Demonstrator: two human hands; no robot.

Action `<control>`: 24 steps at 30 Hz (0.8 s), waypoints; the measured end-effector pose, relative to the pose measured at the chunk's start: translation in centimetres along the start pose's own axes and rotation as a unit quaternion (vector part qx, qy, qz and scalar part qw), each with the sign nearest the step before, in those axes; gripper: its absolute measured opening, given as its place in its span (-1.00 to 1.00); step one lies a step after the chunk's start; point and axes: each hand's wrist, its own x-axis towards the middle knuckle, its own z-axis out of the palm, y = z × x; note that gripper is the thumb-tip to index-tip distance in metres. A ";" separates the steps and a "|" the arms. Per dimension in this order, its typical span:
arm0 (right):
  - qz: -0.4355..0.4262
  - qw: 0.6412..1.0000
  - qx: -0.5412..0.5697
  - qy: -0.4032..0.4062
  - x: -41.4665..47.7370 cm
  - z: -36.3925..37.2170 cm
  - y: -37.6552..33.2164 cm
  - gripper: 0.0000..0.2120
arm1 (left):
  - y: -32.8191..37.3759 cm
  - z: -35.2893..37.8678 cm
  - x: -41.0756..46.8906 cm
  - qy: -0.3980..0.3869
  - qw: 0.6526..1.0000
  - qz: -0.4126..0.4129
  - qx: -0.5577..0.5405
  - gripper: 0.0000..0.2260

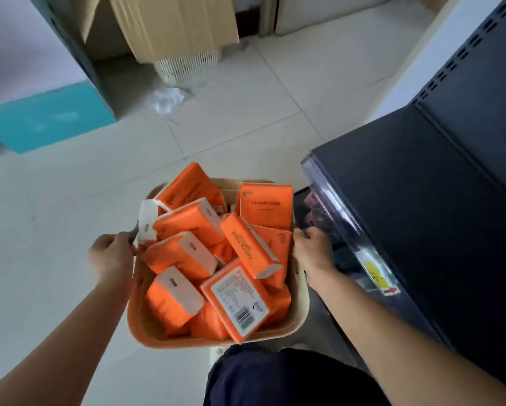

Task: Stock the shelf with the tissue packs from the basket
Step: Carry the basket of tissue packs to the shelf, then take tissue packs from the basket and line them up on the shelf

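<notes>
The basket of orange tissue packs is gripped at opposite rims by left hand and right hand, fingers curled round them, beside the dark shelf.

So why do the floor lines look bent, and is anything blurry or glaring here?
Head view: the wide-angle lens bows the floor joints and the shelf edge; the left hand at the basket rim looks slightly smeared, while the barcode label on the nearest tissue pack reads sharp; light is soft, shadows faint, with glare on the shelf's clear price strip.
</notes>
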 end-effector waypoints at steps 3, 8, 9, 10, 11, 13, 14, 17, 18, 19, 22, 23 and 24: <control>-0.011 1.000 -0.001 -0.002 2.8 2.4 2.4 -0.80 | -3.6 2.1 1.8 0.007 1.000 0.004 0.014 -0.93; -0.032 0.999 0.002 -0.008 6.2 5.0 5.3 -0.82 | -8.0 5.1 4.3 0.011 1.000 0.010 0.001 -0.86; -0.035 0.999 0.004 -0.009 6.7 5.4 5.7 -0.83 | -8.6 5.6 4.6 0.007 1.000 0.011 -0.004 -0.85; -0.036 0.999 0.006 -0.010 7.2 5.7 6.1 -0.84 | -9.2 6.1 4.7 0.002 1.000 0.013 -0.006 -0.86; -0.037 0.999 0.011 -0.012 7.5 5.8 6.6 -0.85 | -9.6 6.6 4.7 -0.002 1.000 0.015 -0.009 -0.87; -0.044 0.998 0.033 -0.017 7.6 6.0 7.1 -0.84 | -10.2 7.1 4.5 -0.012 1.000 0.018 -0.016 -0.88; -0.048 0.998 0.038 -0.021 7.6 6.0 7.0 -0.83 | -10.4 7.2 4.6 -0.014 1.000 0.019 -0.009 -0.87; -0.061 0.997 0.038 -0.035 6.7 6.0 7.1 -0.82 | -11.3 6.8 4.9 -0.028 0.999 0.018 0.028 -0.80; -0.068 0.996 0.042 -0.036 6.5 6.1 7.1 -0.83 | -11.6 6.6 5.1 -0.033 0.998 0.022 0.042 -0.76; -0.072 0.996 0.045 -0.036 6.3 6.0 7.1 -0.83 | -11.9 6.5 5.3 -0.038 0.997 0.027 0.057 -0.73; -0.070 0.995 0.048 -0.050 6.2 5.8 7.5 -0.74 | -11.9 6.4 5.7 -0.067 0.991 0.042 0.110 -0.64; -0.068 0.995 0.036 -0.056 6.0 5.7 7.6 -0.71 | -11.9 6.4 6.0 -0.077 0.986 0.048 0.137 -0.65; -0.073 0.996 0.007 -0.054 5.8 5.7 7.7 -0.66 | -11.7 6.3 6.0 -0.086 0.982 0.047 0.161 -0.67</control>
